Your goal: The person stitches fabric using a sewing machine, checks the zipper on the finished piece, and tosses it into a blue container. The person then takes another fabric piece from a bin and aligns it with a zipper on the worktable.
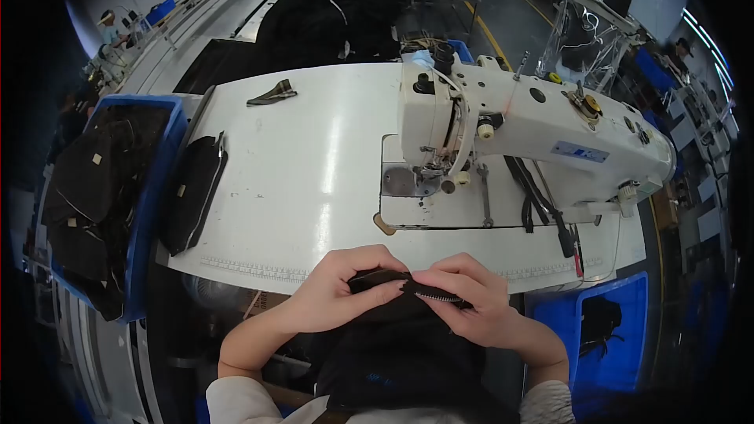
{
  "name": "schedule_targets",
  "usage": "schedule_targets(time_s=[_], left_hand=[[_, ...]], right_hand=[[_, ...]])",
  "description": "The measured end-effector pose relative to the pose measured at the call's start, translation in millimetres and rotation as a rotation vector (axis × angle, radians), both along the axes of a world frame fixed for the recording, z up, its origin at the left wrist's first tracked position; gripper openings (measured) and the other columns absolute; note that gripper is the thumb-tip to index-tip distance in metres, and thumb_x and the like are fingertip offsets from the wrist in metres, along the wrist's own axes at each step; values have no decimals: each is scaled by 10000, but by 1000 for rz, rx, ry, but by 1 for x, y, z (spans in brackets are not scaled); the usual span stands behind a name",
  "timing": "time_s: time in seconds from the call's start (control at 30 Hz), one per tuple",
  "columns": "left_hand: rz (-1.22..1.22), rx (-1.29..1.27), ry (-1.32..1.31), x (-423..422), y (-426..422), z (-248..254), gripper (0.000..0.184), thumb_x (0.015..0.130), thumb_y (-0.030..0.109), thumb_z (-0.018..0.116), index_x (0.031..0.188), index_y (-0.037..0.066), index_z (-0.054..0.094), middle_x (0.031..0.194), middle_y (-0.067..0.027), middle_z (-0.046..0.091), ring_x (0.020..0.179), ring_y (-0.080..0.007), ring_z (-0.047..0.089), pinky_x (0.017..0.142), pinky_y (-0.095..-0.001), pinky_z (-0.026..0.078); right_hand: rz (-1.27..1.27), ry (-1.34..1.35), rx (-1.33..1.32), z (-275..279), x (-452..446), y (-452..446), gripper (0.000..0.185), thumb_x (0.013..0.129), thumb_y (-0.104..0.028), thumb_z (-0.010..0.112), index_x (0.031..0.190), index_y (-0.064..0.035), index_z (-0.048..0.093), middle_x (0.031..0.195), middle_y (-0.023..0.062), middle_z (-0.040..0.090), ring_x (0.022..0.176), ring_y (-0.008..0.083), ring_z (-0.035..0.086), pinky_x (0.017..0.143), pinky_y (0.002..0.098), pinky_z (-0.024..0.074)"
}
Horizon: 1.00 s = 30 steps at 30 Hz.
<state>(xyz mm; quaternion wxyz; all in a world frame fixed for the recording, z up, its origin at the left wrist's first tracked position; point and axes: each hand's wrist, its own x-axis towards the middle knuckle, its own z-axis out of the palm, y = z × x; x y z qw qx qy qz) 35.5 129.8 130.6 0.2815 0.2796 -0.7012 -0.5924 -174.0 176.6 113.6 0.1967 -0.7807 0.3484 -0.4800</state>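
At the near edge of the white table (314,188), on the person's side, a small dark cloth piece (375,277) was held up by two hands. Its left part was pinched between the thumb and fingers of the left hand (342,289), and its right part was clasped by the right hand (479,300), with the fingertips of both brought close together at the middle. A zip (441,297) with pale teeth was shown along the right part. The piece would be expected to be light, soft and easily bent, not fragile, and somewhat stiffer along the zip; it would best be held by its edges, near both ends. Its long axis was turned from side to side, roughly along the table edge, with the right end slightly lower in view.
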Motion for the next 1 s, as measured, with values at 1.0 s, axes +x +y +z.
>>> schedule_targets(time_s=[1.0], left_hand=[[316, -512, 145, -8, 7, -13, 162, 733, -14, 710, 876, 3, 637, 868, -63, 640, 703, -140, 575, 633, -239, 472]], right_hand=[[23, -155, 573, 22, 4, 1, 91, 828, -9, 621, 913, 12, 642, 759, 39, 583, 650, 75, 513, 564, 204, 376]])
